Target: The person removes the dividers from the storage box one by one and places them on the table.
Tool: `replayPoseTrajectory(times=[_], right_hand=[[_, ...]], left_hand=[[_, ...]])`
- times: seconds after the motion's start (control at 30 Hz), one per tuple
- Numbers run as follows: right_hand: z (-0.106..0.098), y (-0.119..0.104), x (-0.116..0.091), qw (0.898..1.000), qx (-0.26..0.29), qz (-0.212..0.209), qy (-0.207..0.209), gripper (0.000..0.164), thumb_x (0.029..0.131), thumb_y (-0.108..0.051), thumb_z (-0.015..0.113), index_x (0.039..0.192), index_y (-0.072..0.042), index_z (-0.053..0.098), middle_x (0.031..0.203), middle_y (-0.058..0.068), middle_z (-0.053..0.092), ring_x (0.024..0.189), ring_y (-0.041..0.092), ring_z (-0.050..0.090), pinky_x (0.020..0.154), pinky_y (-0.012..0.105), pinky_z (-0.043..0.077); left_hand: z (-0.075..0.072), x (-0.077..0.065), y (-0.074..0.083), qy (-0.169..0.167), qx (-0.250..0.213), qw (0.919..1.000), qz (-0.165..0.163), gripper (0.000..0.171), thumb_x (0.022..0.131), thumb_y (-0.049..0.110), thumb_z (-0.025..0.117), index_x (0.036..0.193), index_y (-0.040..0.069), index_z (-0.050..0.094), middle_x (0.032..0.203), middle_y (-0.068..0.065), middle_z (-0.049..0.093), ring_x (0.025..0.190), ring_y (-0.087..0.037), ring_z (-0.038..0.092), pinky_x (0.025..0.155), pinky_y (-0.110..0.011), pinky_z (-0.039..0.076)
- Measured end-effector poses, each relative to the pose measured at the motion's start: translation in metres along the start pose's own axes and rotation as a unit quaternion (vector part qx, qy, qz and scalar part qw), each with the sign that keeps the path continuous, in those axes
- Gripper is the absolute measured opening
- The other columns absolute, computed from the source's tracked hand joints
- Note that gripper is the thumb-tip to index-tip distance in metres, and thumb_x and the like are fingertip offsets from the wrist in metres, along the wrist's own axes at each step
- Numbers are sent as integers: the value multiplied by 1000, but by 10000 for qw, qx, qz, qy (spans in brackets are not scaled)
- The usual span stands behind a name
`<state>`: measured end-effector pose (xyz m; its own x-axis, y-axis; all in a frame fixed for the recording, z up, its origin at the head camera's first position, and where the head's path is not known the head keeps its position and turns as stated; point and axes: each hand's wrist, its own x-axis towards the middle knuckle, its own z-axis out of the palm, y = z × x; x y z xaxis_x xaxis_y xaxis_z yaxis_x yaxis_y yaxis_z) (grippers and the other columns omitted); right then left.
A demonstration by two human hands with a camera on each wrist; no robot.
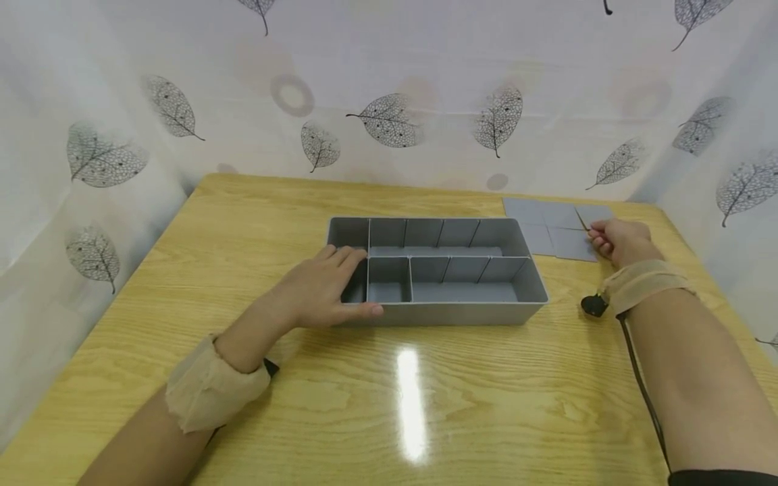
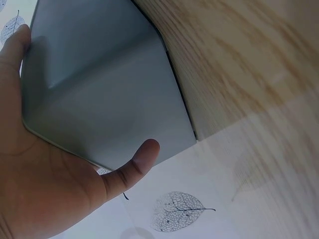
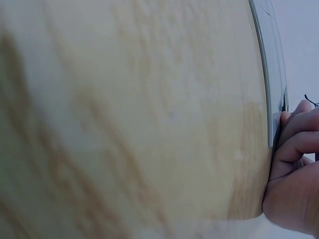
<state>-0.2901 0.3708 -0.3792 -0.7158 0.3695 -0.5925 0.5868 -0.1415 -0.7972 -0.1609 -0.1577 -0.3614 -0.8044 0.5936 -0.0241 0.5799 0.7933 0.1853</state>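
Note:
A grey plastic organizer box (image 1: 462,314) with thin dividers stands on the wooden table. My left hand (image 1: 325,287) grips its left end, fingers over the left compartments and thumb against the front wall. In the left wrist view, that hand (image 2: 55,174) wraps the edge of the grey box (image 2: 114,99). At the back right lie several flat grey panels (image 1: 535,233), close together. With its fingertips, my right hand (image 1: 623,239) pinches a corner of one grey panel (image 1: 592,214). A thin gap shows beside that panel. The right wrist view shows curled fingers (image 3: 296,144) at the panels' edge.
The wooden table (image 1: 340,398) spreads in front of the box and to its left. A curtain with a leaf print (image 1: 389,121) hangs behind and at the sides. Each wrist wears a band with a small camera; a black cable (image 1: 641,391) runs along the right forearm.

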Motion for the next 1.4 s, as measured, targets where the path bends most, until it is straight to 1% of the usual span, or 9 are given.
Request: replayPoseTrajectory(times=[0.33, 0.47, 0.57, 0.63, 0.77, 0.9, 1.0, 1.17, 1.4], right_hand=[[5, 0, 2, 9995, -225, -169, 157, 28, 90, -13, 57, 62, -12, 64, 57, -3, 61, 45, 4, 48, 37, 18, 41], [6, 7, 3, 9972, -437, -581, 177, 27, 89, -13, 57, 63, -11, 63, 55, -3, 60, 46, 4, 50, 38, 18, 43], [6, 11, 1, 9851, -1215, -1194, 243, 25, 90, -17, 54, 68, -10, 63, 54, -5, 59, 46, 6, 52, 40, 19, 45], [7, 10, -3, 9651, -1936, -1741, 293, 27, 92, -23, 50, 73, -9, 64, 55, -7, 59, 47, 7, 53, 43, 21, 47], [17, -7, -24, 9076, -3089, -2811, 422, 35, 93, -33, 47, 80, -7, 66, 58, -8, 60, 50, 10, 55, 47, 24, 50], [40, -25, -60, 8672, -3758, -3252, 321, 42, 91, -42, 48, 83, -5, 66, 58, -4, 60, 52, 15, 56, 47, 27, 49], [64, -31, -91, 8283, -4269, -3623, 191, 49, 91, -47, 45, 87, -3, 66, 58, -1, 60, 53, 18, 57, 49, 29, 47], [108, -23, -137, 7504, -4736, -4610, -92, 46, 92, -45, 44, 80, -8, 68, 56, 2, 60, 50, 21, 55, 53, 33, 44], [162, 8, -193, 6194, -5102, -5913, -799, 37, 92, -31, 50, 60, -15, 59, 49, -4, 50, 43, 14, 42, 51, 34, 41]], left_hand=[[-2, -2, -1, 69, 45, 10000, -34, 106, 74, 86, 28, 143, 5, 26, 142, -15, 35, 129, -33, 30, 104, -47, 32], [0, -3, 0, 146, 62, 9999, 31, 103, 75, 84, 30, 142, 5, 28, 139, -15, 39, 126, -33, 33, 103, -46, 34], [3, -4, 1, 139, 71, 9998, 88, 102, 76, 84, 29, 141, 5, 29, 138, -15, 40, 125, -34, 35, 103, -46, 34], [4, -5, 2, 113, 55, 9999, 84, 103, 76, 84, 29, 141, 4, 29, 139, -15, 40, 125, -34, 34, 103, -46, 34], [2, -4, 1, 111, 87, 9999, 19, 105, 75, 85, 27, 142, 5, 27, 141, -15, 37, 128, -34, 31, 104, -46, 33], [0, -1, 0, 118, 116, 9998, 52, 105, 75, 85, 26, 143, 6, 27, 141, -15, 37, 128, -34, 31, 103, -46, 33], [1, -1, 0, 116, 98, 9998, 91, 104, 75, 85, 27, 142, 5, 27, 140, -15, 38, 126, -34, 32, 103, -46, 34], [2, 0, -1, 166, 127, 9997, 116, 103, 76, 84, 28, 142, 6, 28, 139, -14, 40, 125, -32, 34, 102, -45, 36], [1, 0, 1, 183, 187, 9996, 112, 103, 75, 85, 27, 142, 6, 28, 138, -12, 41, 123, -29, 35, 100, -43, 37]])
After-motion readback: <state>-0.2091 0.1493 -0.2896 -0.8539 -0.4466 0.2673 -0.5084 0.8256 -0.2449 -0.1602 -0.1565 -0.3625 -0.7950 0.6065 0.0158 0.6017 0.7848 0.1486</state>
